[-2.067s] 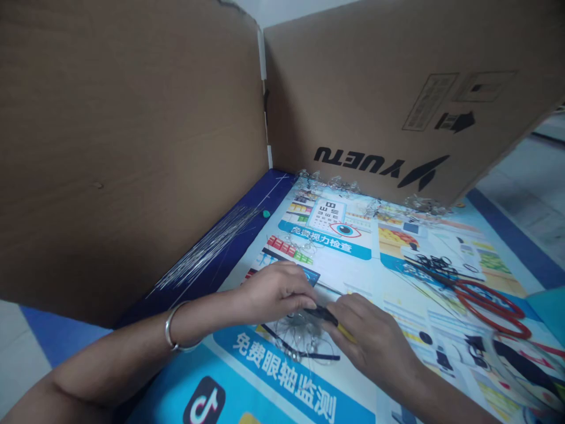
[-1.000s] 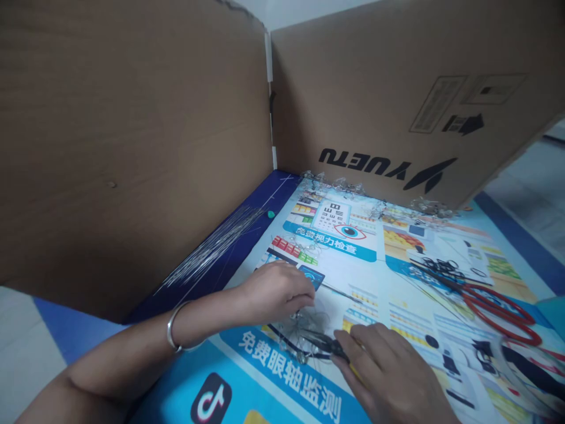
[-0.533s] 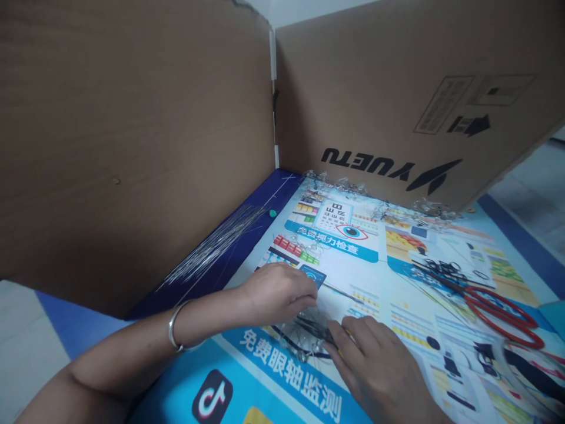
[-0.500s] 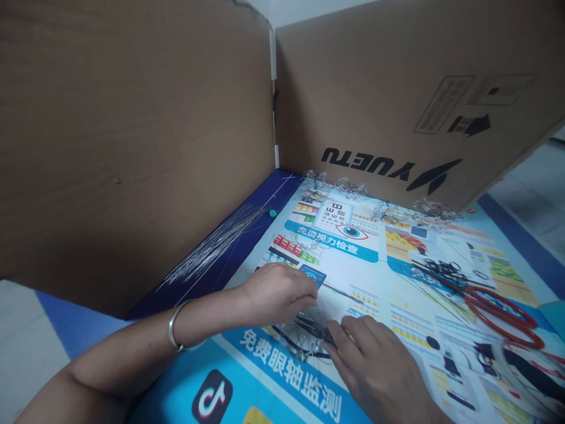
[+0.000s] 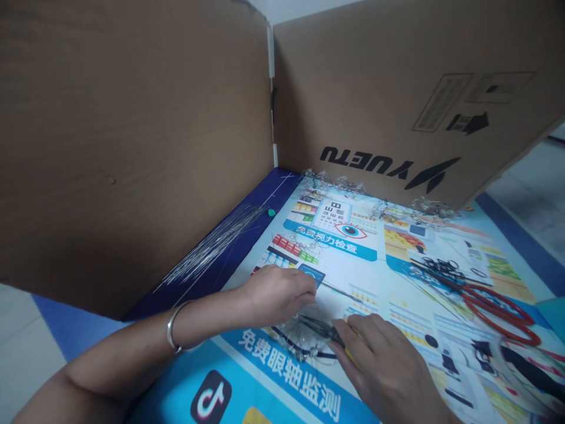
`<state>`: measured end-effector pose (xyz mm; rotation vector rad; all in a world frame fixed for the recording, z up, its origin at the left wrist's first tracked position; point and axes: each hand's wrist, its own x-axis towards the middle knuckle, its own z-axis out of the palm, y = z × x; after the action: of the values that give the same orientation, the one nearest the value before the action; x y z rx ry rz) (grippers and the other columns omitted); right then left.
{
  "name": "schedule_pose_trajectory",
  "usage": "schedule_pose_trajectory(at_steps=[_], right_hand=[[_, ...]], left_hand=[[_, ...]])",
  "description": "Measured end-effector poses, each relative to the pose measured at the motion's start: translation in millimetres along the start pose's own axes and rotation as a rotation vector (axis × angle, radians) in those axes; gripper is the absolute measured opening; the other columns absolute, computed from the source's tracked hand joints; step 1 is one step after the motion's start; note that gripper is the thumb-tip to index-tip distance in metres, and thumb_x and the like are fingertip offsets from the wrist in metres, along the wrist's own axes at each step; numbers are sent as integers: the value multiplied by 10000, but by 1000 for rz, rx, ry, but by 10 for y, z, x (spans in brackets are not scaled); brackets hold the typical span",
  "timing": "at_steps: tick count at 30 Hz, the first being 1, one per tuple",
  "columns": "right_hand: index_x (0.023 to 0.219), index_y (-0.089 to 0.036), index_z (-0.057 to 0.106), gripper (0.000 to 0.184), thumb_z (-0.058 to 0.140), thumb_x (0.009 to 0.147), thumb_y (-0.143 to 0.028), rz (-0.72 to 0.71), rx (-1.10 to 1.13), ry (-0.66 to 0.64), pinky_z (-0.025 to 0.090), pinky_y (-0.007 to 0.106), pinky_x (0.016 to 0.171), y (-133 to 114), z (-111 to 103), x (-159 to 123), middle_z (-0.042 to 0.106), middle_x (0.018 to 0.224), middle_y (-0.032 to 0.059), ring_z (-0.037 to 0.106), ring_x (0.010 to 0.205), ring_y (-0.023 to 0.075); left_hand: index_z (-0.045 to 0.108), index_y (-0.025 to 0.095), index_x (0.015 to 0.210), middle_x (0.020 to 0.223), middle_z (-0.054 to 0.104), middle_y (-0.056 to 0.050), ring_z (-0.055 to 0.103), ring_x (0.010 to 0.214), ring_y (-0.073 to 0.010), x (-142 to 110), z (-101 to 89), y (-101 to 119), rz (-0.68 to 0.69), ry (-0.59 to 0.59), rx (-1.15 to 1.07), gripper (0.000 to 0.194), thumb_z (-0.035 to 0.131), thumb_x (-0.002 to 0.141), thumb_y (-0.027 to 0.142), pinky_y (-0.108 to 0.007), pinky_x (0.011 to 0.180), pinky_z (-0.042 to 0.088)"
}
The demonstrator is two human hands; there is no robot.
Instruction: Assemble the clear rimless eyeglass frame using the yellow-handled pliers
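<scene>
My right hand (image 5: 375, 353) is wrapped round a pair of pliers (image 5: 320, 327) with dark jaws and yellow on the handle. The jaws point left, over a ring-shaped piece of clear beads and wire (image 5: 304, 347) on the printed sheet. My left hand (image 5: 278, 292), a silver bangle on its wrist, is closed above the far side of that beadwork. Its fingertips are pressed together; whatever they pinch is hidden. A thin wire (image 5: 339, 291) lies on the sheet just right of the left fingertips.
Red-handled scissors (image 5: 498, 312) lie at the right beside black loops (image 5: 441, 270). A bundle of straight wires (image 5: 212, 244) rests at the left. Beaded pieces (image 5: 339, 184) line the base of the cardboard wall (image 5: 353, 88). A clear roll (image 5: 521, 371) sits at lower right.
My right hand has shifted slightly right with the pliers, and their jaws show more plainly above the beadwork. My left hand has barely moved.
</scene>
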<state>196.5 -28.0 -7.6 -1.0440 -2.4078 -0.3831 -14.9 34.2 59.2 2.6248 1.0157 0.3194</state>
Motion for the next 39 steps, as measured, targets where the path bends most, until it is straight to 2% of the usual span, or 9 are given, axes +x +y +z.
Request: schedule_pose_trajectory(at_steps=[9, 15, 23, 39], right_hand=[[942, -134, 610, 250, 396, 923, -263, 33, 46, 31, 380, 320, 634, 9, -2, 41, 599, 776, 79, 527, 740, 205], [940, -138, 620, 254, 412, 916, -282, 59, 75, -9, 403, 321, 648, 20, -28, 17, 602, 781, 82, 543, 756, 206], [937, -132, 615, 223, 438, 905, -263, 73, 98, 38, 416, 318, 669, 31, -49, -3, 611, 815, 86, 542, 772, 201], [945, -155, 616, 207, 449, 898, -268, 82, 146, 14, 439, 301, 659, 77, 8, 6, 610, 799, 73, 561, 761, 182]], left_hand=[[590, 146, 855, 812, 640, -28, 585, 714, -127, -18, 78, -28, 36, 56, -37, 147, 450, 883, 179, -220, 633, 451], [590, 142, 861, 822, 649, -33, 588, 734, -133, -30, 108, -50, 39, 78, -55, 140, 459, 884, 186, -223, 647, 453], [587, 141, 863, 828, 652, -33, 598, 731, -127, -35, 125, -51, 60, 86, -40, 145, 450, 889, 182, -217, 650, 458], [562, 148, 865, 795, 633, -34, 577, 702, -117, -48, 181, -88, 192, 163, -125, 181, 401, 916, 215, -213, 627, 450]])
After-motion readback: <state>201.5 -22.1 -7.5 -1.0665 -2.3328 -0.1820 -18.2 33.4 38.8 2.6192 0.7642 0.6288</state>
